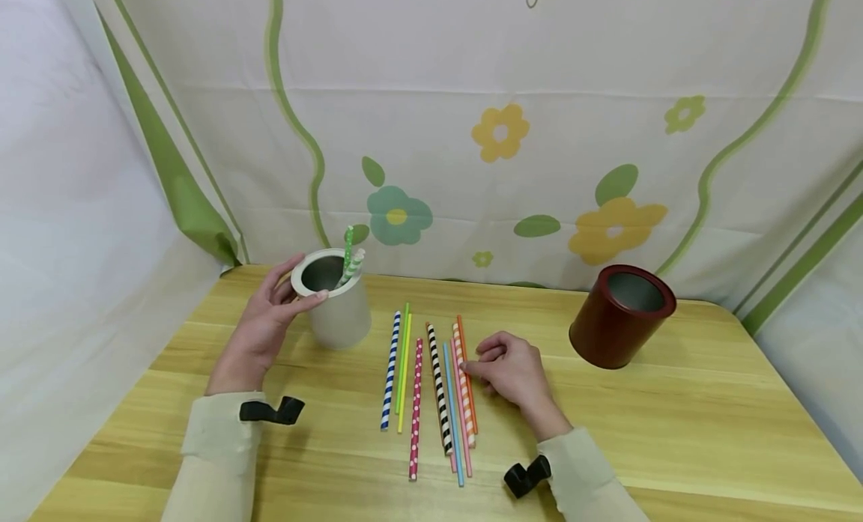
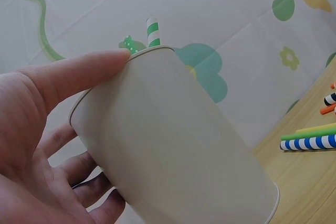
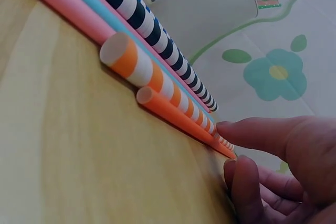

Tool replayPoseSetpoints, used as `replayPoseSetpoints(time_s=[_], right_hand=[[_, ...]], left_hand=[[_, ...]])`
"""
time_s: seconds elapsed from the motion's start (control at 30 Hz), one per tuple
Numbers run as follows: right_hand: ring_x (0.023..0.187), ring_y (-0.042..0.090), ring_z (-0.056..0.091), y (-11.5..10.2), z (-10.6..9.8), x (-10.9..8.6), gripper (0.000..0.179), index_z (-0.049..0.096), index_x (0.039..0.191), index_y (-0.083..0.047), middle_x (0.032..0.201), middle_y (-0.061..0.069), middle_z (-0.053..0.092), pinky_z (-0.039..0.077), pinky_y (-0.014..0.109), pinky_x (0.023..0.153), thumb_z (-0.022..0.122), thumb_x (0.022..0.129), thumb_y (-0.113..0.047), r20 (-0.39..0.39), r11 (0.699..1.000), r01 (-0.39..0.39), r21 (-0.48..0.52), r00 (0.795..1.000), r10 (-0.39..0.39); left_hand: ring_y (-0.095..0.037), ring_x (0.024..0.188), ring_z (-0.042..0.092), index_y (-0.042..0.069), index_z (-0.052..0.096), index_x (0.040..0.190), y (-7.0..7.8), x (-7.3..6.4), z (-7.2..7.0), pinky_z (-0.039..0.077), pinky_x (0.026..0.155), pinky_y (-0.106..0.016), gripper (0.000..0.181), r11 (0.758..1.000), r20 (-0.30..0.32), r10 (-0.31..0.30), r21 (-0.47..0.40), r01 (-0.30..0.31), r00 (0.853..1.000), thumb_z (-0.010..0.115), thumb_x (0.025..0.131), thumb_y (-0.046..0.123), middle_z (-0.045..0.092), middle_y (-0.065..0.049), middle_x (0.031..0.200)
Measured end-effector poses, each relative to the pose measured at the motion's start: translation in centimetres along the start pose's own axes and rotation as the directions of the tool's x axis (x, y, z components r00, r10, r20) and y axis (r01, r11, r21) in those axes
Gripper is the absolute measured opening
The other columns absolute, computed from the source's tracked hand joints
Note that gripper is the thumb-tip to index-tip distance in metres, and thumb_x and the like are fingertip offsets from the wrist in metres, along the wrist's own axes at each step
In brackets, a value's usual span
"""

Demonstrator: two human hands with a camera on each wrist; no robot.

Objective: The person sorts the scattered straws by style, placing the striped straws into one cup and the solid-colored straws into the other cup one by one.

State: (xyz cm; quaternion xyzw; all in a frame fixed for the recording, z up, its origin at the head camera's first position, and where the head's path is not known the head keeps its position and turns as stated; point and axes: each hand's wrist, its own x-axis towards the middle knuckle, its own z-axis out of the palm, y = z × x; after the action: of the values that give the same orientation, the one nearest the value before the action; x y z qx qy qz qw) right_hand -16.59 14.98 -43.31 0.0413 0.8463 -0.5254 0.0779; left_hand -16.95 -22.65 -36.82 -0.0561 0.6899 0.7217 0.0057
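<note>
My left hand point(image 1: 263, 327) grips the rim of an off-white cylindrical container point(image 1: 340, 320), thumb on the near side. A green-and-white striped straw point(image 2: 153, 32) and a green dotted straw point(image 1: 348, 241) poke out of it. My right hand point(image 1: 515, 368) hovers low over the right end of a row of paper straws. Its thumb touches or nearly touches the orange-and-white striped straw point(image 3: 143, 70), and its other fingers are bent beside the plain orange straw point(image 3: 176, 114). A gap shows between thumb and fingers; both straws lie on the table.
Several more straws lie side by side, among them blue-striped point(image 1: 390, 372), yellow point(image 1: 405, 380), dotted magenta point(image 1: 416, 410), black-striped point(image 1: 440, 391) and light blue point(image 1: 456, 448). A dark red container point(image 1: 610, 327) stands on the wooden table point(image 1: 708, 432) at right. Behind hangs a flowered curtain point(image 1: 431, 132).
</note>
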Motion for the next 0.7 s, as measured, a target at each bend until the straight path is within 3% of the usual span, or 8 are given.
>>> replayPoseSetpoints(time_s=[0.33,0.7], right_hand=[[0.056,0.017,0.063,-0.2,0.1,-0.1,0.022,0.077,0.099,-0.009,0.086,0.005,0.074,0.055,0.033,0.054,0.091,0.086,-0.022,0.027,0.997,0.029,-0.072,0.999,-0.027],[0.065,0.015,0.06,-0.9,1.2,-0.4,0.018,0.077,0.081,-0.019,0.073,-0.003,0.07,0.045,0.029,0.06,0.09,0.085,-0.032,0.009,0.957,0.074,-0.28,0.997,-0.075]], left_hand=[[-0.009,0.143,0.044,0.034,0.029,0.17,0.0,-0.1,0.1,0.026,0.128,-0.039,0.086,1.0,0.005,0.003,-0.007,-0.002,1.0,0.075,0.102,0.01,0.034,-0.004,0.176],[-0.007,0.138,0.047,0.035,0.03,0.17,0.0,0.0,0.1,0.023,0.13,-0.043,0.086,1.0,0.0,0.003,-0.01,-0.003,1.0,0.075,0.102,0.008,0.036,-0.003,0.174]])
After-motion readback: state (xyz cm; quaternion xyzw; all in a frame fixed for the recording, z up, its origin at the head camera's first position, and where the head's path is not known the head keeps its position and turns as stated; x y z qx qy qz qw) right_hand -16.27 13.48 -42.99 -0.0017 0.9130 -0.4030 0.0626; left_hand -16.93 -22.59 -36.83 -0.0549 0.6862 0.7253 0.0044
